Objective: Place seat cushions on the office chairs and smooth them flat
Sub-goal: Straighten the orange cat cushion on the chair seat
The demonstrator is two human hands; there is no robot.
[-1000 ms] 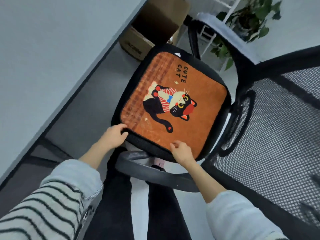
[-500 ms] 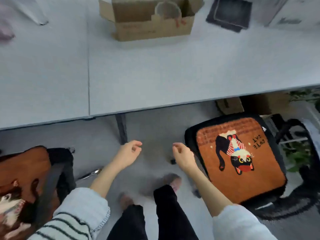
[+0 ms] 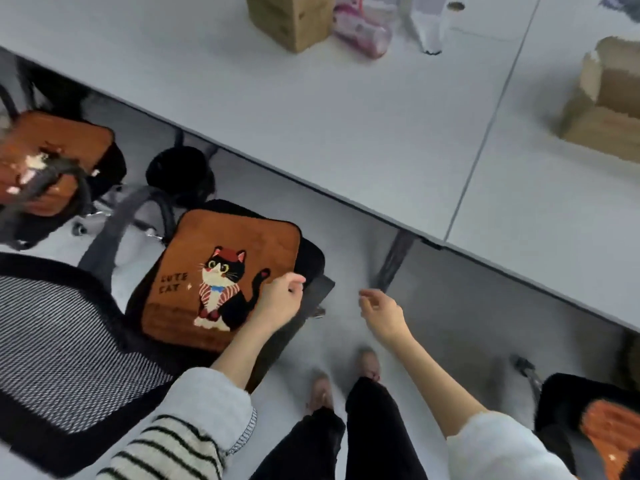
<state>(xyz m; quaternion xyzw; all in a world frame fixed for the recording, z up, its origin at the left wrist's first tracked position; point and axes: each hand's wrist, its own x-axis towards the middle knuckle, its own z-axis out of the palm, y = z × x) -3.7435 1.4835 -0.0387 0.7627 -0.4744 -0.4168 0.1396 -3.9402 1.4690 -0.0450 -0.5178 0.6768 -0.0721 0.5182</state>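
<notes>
Left hand (image 3: 278, 299): loosely curled and holding nothing, over the right edge of the nearest cushion; whether it touches the fabric cannot be told.
Right hand (image 3: 382, 311): fingers slack and apart, empty, over the grey floor (image 3: 450, 327), well clear of any cushion.
Cat cushion (image 3: 221, 278): orange, printed with a black-and-white cat and "CUTE CAT", lying flat on the seat of the mesh-backed office chair (image 3: 65, 344).
Second cushion (image 3: 52, 161): orange, on another chair at far left, blurred.
Third cushion (image 3: 613, 434): orange corner on a chair at lower right.
Table (image 3: 346, 126): grey, carrying cardboard boxes (image 3: 291, 19) and a pink packet (image 3: 362, 29).
</notes>
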